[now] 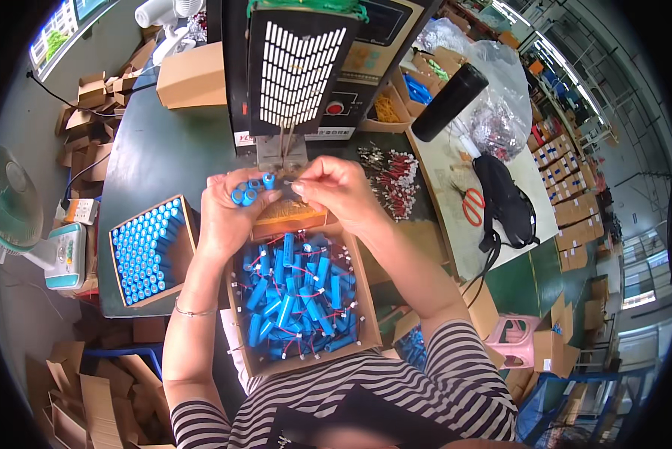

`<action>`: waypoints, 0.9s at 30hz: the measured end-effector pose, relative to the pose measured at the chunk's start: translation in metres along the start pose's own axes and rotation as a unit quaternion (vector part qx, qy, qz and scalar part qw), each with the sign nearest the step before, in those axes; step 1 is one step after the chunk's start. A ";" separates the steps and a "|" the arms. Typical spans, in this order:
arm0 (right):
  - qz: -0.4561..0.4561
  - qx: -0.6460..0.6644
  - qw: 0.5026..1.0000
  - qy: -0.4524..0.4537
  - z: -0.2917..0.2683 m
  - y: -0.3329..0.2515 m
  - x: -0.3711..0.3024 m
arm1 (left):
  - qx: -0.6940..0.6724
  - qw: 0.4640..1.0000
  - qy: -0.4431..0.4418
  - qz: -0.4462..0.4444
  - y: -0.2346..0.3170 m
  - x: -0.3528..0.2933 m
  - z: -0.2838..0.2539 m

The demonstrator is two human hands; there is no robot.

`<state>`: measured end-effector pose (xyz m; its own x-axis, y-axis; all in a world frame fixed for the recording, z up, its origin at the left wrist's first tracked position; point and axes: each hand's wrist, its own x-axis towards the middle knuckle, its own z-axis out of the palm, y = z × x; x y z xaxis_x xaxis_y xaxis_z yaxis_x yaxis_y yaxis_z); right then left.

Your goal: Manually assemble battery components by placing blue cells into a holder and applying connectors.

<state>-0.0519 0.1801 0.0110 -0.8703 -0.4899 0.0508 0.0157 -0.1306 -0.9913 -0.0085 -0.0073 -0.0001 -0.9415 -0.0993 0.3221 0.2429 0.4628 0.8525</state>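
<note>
My left hand is wrapped round several blue cylindrical battery cells, their ends pointing up and away from me. One cell stands out at the fingertips, just below the electrodes of a black spot-welding machine. Close beside it, my right hand pinches something small and pale, too small to name. Under my wrists, a cardboard box holds many blue cells with red wires and white plugs. An amber-coloured block lies between this box and the machine.
Left on the green table, a carton holds upright blue cells. A pile of wired leads lies right of the machine. Farther right are orange-handled scissors, a black bottle and a black pouch. A fan stands far left.
</note>
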 end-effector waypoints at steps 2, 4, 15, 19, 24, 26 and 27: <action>0.006 0.010 1.000 0.006 0.006 -0.001 0.002 | 0.021 1.000 -0.004 0.008 0.004 0.000 0.000; 0.003 0.014 1.000 0.015 0.010 -0.002 0.004 | 0.058 0.998 -0.003 0.039 0.004 0.001 0.001; 0.004 0.010 0.999 0.052 0.011 0.004 0.010 | 0.055 0.996 0.006 0.067 -0.003 0.012 0.007; -0.003 0.004 0.998 0.061 0.014 0.002 0.009 | 0.088 0.995 -0.022 0.042 -0.005 0.010 0.004; 0.000 -0.029 0.997 0.078 0.016 0.004 0.005 | 0.080 0.994 0.009 0.075 0.001 0.006 0.005; -0.004 -0.062 0.995 0.080 0.015 0.005 0.003 | 0.092 0.993 -0.004 0.077 0.001 0.004 0.005; -0.001 -0.063 0.994 0.085 0.014 0.005 0.001 | 0.080 0.994 -0.002 0.079 0.005 0.004 0.004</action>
<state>-0.0458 0.1672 0.0080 -0.9410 -0.3358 0.0424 -0.0387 -0.0179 -0.9991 -0.0122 -0.0016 0.0040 -0.8951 -0.0106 0.4457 0.3484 0.6070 0.7143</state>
